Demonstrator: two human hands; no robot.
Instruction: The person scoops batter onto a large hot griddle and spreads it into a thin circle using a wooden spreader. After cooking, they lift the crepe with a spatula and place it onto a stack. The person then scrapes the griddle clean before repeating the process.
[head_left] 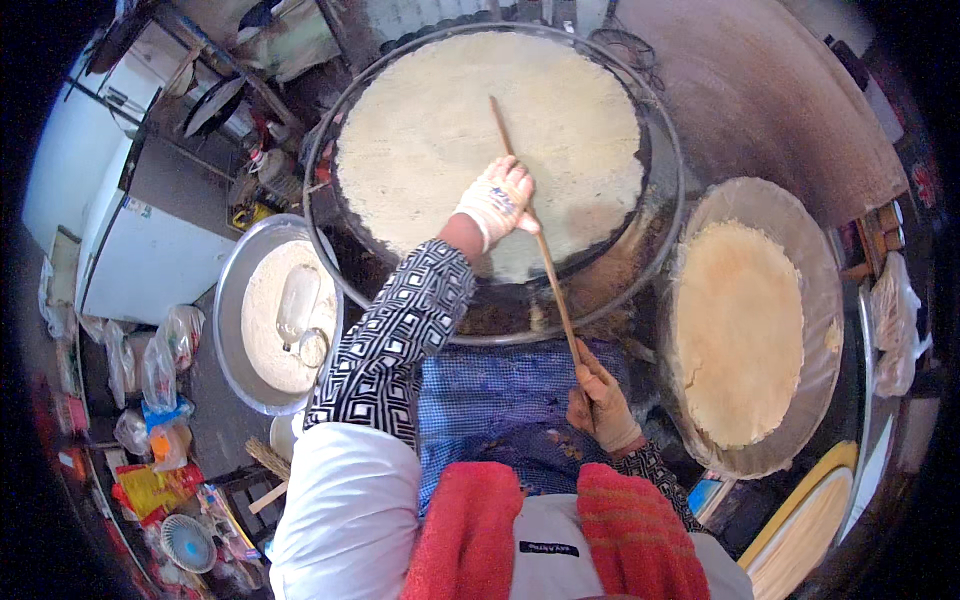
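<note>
A large round griddle (pixel 655 160) with a metal rim carries a thin, pale sheet of pancake batter (pixel 420 130), spread nearly to its edge. Slanting across it is a long thin wooden stick (pixel 553 275), its far tip over the middle of the sheet. My left hand (pixel 495 203), in a whitish work glove, is closed around the stick partway along, above the sheet. Nearer my body, my right hand (pixel 603 402) grips the stick's near end beyond the griddle's front rim; a pale glove covers part of it. Whether the stick touches the sheet I cannot tell.
Left of the griddle stands a metal basin (pixel 228 345) of pale batter with a clear scoop-like vessel (pixel 298 305) in it. At right, finished thin pancakes (pixel 740 330) lie on a round, plastic-covered support (pixel 822 400). Plastic bags (pixel 160 365) and packages crowd the far left.
</note>
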